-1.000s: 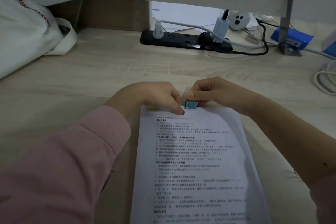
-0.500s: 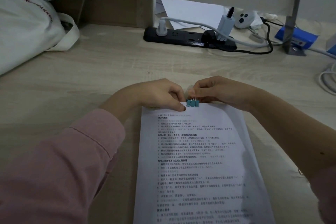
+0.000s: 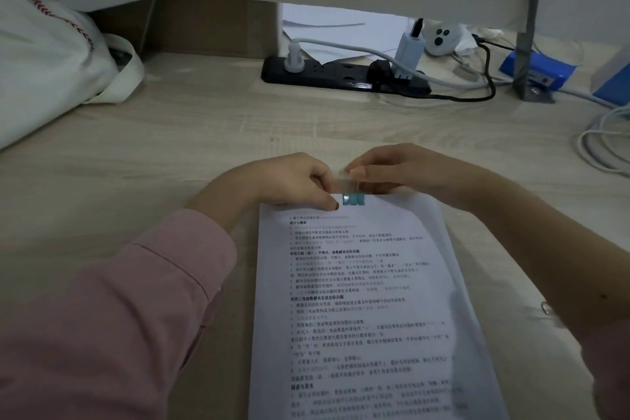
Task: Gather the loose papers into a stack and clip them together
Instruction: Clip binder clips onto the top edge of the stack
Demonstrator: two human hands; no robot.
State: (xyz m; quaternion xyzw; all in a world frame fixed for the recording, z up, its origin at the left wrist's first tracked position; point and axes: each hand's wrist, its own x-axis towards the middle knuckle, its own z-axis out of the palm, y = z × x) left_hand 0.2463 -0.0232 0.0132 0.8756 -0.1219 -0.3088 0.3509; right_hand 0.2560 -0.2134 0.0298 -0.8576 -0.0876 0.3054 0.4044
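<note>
A stack of white printed papers (image 3: 358,300) lies lengthwise on the wooden desk (image 3: 238,133), its lower sheets peeking out along the right side. A small teal binder clip (image 3: 353,198) sits on the middle of the stack's far edge. My left hand (image 3: 293,181) holds the far edge just left of the clip, thumb on the top sheet. My right hand (image 3: 395,169) comes in from the right and pinches the clip's wire handles with curled fingertips. The handles themselves are blurred.
A black power strip (image 3: 341,77) with plugs and cables lies at the back. A white tote bag (image 3: 51,54) fills the back left. Blue boxes (image 3: 538,70) and coiled white cable (image 3: 606,143) are at the right. A grey metal shelf frame (image 3: 526,41) stands behind.
Both hands stay at the clip on the far edge. The right fingertips have shifted slightly on the clip's handles; the papers have not moved on the desk.
</note>
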